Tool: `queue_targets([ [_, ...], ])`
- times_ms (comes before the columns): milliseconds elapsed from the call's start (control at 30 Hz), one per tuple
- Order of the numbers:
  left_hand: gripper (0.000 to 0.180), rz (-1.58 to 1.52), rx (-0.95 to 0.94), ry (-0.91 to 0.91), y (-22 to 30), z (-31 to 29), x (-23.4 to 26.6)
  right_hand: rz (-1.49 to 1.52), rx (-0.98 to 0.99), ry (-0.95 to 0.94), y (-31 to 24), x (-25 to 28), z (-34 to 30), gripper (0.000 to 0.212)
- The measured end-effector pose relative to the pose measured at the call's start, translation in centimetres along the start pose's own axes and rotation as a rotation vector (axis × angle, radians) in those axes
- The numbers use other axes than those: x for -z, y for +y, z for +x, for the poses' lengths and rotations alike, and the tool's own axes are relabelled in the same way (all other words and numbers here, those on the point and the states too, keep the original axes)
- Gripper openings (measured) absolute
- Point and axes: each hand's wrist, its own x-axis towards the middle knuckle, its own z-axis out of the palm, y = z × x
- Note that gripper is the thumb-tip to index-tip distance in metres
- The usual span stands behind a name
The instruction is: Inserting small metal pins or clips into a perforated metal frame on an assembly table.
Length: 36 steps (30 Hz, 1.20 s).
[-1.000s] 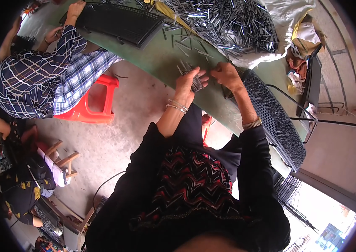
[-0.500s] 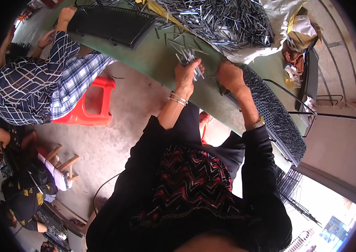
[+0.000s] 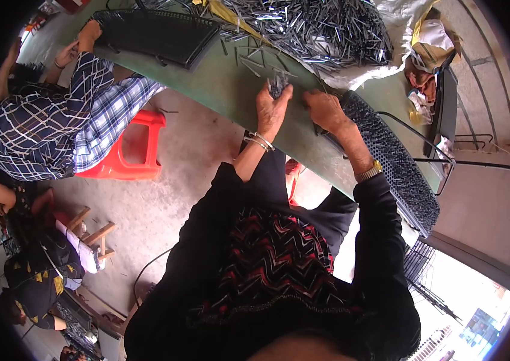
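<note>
Several thin grey-black strips [image 3: 277,85] stand bunched in my left hand [image 3: 272,109], whose fingers and thumb are wrapped round them. Just to its right, my right hand [image 3: 327,112] has its fingers pinched together; whatever they hold is too small or hidden to make out. That hand is over the near left end of a long perforated panel [image 3: 384,157], which is densely filled with dark upright strips. Beyond both hands, a big heap of loose strips [image 3: 321,30] lies on a white sack [image 3: 390,73]. A few stray strips [image 3: 250,63] lie on the green tabletop [image 3: 231,90].
An empty black perforated tray [image 3: 152,35] lies at the far left of the table. A person in a checked shirt [image 3: 38,129] sits beside it, near a red plastic stool [image 3: 146,150]. Black metal rods [image 3: 435,157] stick out at the right, by a paper bag [image 3: 432,45].
My left hand has turned, and the bunch now points more upright. My right hand has shifted slightly left, toward it. The neighbouring person's raised hand has come down a little.
</note>
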Motion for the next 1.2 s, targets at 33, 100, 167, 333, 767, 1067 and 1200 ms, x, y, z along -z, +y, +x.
queue_targets([
  [33,0.018,-0.184,0.163,0.051,0.2,0.3,-0.1,-0.012,0.068,0.026,0.3,-0.1,0.1,0.019],
  [100,0.017,-0.367,0.32,0.102,1.2,0.9,-0.2,0.031,0.019,0.08,0.7,0.0,0.3,0.019],
  [167,0.016,-0.389,0.514,0.12,1.8,1.2,0.1,0.074,-0.025,0.132,1.2,0.4,0.5,0.019],
  [333,0.023,-0.579,0.709,-0.053,1.9,0.1,-0.1,0.927,-0.127,0.108,0.9,1.3,1.1,0.016],
  [767,0.016,-0.572,0.652,-0.093,2.0,-0.2,1.5,-0.148,-0.196,-0.043,-0.7,-0.1,-1.0,0.017],
  [1067,0.01,-0.76,0.808,-0.126,2.6,-1.0,1.5,-0.041,-0.229,0.042,-1.8,-1.1,-0.5,0.018],
  [1200,0.009,-0.737,0.824,-0.103,3.2,-1.6,1.9,0.133,-0.255,0.243,-3.0,-1.4,-1.0,0.025],
])
